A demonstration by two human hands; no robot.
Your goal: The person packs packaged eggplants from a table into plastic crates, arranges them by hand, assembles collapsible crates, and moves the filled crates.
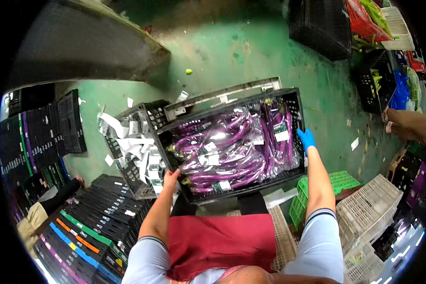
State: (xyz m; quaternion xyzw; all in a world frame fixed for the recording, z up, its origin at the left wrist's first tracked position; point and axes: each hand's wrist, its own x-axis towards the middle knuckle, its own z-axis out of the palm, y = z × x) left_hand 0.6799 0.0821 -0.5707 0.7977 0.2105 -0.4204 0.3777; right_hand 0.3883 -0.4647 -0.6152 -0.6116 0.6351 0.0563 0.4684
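A black plastic crate full of bagged eggplants is between my two hands, in front of my red apron. The eggplants are long and purple, in clear bags with white labels. My bare left hand is closed on the crate's near left corner. On the opposite side, my right hand, in a blue glove, grips the crate's right wall. Some of its fingers are hidden behind the crate's edge. Left of the crate, a grey crate holds crumpled white label strips.
Stacked black crates stand at my lower left. To my right are a green crate and a white basket. A dark panel juts in at the upper left. Other people's limbs show at both sides. Scraps lie on the green floor.
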